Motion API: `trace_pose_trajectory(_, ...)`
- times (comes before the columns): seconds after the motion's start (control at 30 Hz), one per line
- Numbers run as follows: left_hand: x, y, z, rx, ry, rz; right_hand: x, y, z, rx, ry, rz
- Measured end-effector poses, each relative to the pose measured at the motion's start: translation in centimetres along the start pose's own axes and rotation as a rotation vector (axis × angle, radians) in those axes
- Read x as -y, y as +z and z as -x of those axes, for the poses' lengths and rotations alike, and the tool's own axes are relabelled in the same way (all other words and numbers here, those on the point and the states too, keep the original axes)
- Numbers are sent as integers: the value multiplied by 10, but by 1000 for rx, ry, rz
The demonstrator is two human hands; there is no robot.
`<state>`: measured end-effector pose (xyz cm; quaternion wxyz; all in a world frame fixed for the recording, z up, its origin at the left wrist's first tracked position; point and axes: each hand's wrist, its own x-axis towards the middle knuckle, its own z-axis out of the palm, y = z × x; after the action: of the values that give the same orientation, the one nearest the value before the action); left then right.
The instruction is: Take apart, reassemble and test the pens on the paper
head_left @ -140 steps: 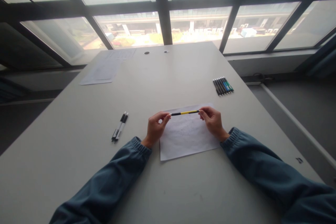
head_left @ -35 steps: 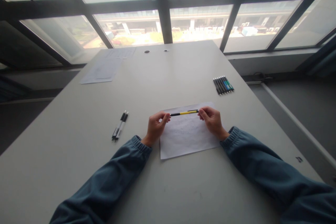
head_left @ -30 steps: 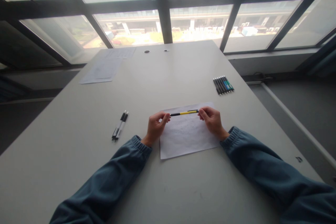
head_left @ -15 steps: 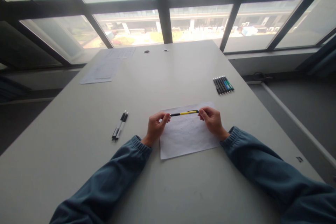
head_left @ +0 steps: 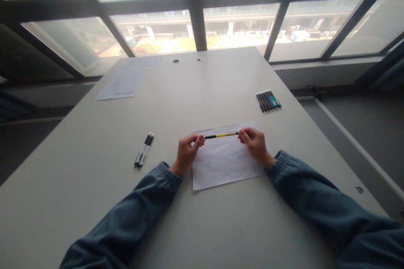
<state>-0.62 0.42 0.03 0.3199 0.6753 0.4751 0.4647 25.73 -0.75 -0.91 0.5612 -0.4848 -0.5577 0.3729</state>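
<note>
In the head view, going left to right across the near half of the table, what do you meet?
Two black-and-white pens → left hand → yellow-and-black pen, held over the sheet of paper → right hand → row of pens.

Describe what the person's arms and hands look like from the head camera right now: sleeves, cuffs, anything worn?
Both arms are covered in long, loose sleeves of dark teal-blue fabric, ending in gathered, ribbed cuffs at the wrists. The left hand and right hand are bare: no gloves show, and no rings, watch or markings can be made out at this size. The sleeves carry no visible logos or patterns.
</note>
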Motion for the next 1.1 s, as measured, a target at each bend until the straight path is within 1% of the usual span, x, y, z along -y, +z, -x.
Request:
trace_pose_trajectory(0.37,-1,-1,0,3,-10,3,-2,-1,1,8,5,-10)
trace_pose_trajectory(0.63,4,0,1,4,-9,-3,-5,-1,0,12,6,8)
trace_pose_trajectory(1.1,4,0,0,6,-18,10,-2,-1,0,13,3,4)
